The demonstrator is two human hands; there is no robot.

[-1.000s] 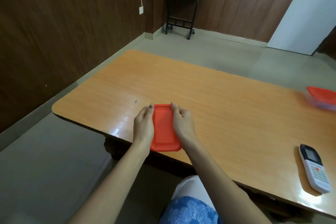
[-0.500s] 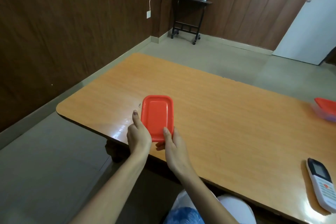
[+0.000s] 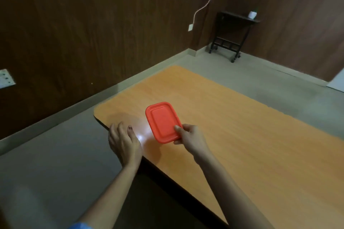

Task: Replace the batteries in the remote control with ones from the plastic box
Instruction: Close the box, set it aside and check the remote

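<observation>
A red plastic lid [image 3: 162,122] lies flat over the near left part of the orange wooden table [image 3: 232,126]. My right hand [image 3: 189,136] pinches the lid's near right corner, thumb on top. My left hand [image 3: 123,140] rests to the left of the lid at the table's edge, fingers apart and holding nothing. The remote control and the plastic box are out of view.
The table's rounded left corner [image 3: 97,113] lies just beyond my left hand, with grey floor below it. A dark wood wall runs along the left. A small black side table [image 3: 232,33] stands in the far corner.
My left hand has let go of the lid and moved left to the table edge. My right hand alone now holds the lid. The view has swung left, so the remote and box have left the frame.
</observation>
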